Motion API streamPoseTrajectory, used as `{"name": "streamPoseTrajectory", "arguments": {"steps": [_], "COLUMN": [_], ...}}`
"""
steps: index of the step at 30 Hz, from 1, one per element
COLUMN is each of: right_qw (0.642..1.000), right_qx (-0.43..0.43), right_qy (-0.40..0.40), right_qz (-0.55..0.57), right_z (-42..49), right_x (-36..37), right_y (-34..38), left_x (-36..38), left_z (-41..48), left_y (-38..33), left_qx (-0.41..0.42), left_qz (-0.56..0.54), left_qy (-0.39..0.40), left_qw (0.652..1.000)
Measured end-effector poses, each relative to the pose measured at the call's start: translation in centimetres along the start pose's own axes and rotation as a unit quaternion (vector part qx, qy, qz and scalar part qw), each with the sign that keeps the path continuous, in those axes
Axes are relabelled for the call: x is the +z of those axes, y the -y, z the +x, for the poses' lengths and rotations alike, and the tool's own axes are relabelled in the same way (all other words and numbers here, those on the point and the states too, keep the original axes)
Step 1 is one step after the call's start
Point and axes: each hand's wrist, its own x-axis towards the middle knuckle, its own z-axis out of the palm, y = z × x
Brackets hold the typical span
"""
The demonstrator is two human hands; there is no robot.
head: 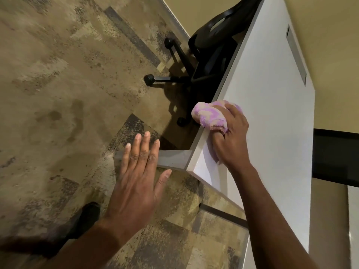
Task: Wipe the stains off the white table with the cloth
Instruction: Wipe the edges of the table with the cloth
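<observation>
Gripping cloth (208,117) at table (272,113) edge, perhaps overhanging: right hand (233,140).

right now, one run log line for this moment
right hand: grips cloth at white table edge | left hand: open, over floor

Right hand (232,141) grips cloth (208,116) on white table (272,105) edge

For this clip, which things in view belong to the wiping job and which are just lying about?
In the job: pink-and-cream fluffy cloth; white rectangular table; right hand, gripping the cloth at the table's edge.
Just there: black wheeled office chair; patterned brown carpet; grey slot in the tabletop; left hand, open, off the table.
</observation>
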Motion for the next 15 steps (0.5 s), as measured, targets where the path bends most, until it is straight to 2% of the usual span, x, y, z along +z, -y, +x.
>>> {"name": "streamPoseTrajectory", "arguments": {"steps": [2,6,15], "right_qw": [1.000,0.994,0.976], "right_qx": [-0.003,-0.084,-0.171], "right_qy": [0.007,0.054,0.133], "right_qz": [-0.011,-0.053,-0.024], "right_z": [0.3,-2.6,-9.4], "right_x": [0.5,1.0,1.0], "right_y": [0.6,1.8,2.0], "left_x": [0.0,0.0,-1.0], "left_z": [0.2,0.7,1.4], "left_y": [0.3,0.9,2.8], "left_qx": [-0.003,-0.005,-0.015], "left_qz": [0.006,-0.001,0.000], "left_qy": [0.002,-0.001,-0.021], "left_qw": [1.000,1.000,1.000]}}
